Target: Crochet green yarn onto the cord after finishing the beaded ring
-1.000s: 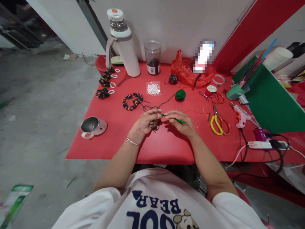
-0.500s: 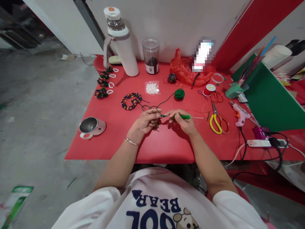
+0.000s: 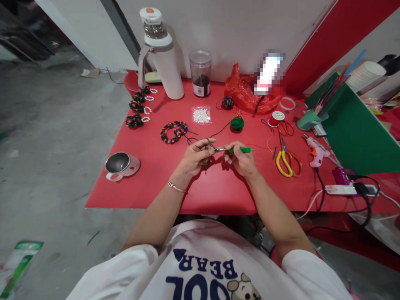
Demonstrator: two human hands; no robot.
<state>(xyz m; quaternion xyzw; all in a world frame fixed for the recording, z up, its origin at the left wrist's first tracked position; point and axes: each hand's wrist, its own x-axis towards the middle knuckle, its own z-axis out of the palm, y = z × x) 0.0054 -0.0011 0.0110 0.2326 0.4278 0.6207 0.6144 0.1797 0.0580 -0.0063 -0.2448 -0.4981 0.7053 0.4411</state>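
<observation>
My left hand (image 3: 197,157) pinches a small piece of dark green yarn work (image 3: 216,150), with a strand looped over its fingers and loose ends hanging below. My right hand (image 3: 242,160) is closed around the green handle of a crochet hook (image 3: 246,150). The hook's metal shaft points left and its tip meets the yarn at my left fingertips. From my left hand the strand runs up to a green yarn ball (image 3: 237,123). A multicoloured crocheted ring (image 3: 173,132) lies beyond my left hand.
A mug (image 3: 121,165) stands at the left, a big flask (image 3: 168,66) and a clear jar (image 3: 200,75) at the back. Beads (image 3: 201,115) lie in a small bag. Yellow-handled scissors (image 3: 283,162), a glue gun (image 3: 318,152) and a power strip (image 3: 350,190) occupy the right.
The crochet hook has turned, so its shaft shows more toward my left fingers and less beyond the handle's right end. A yarn strand now rises over my left fingers. The view shifted slightly.
</observation>
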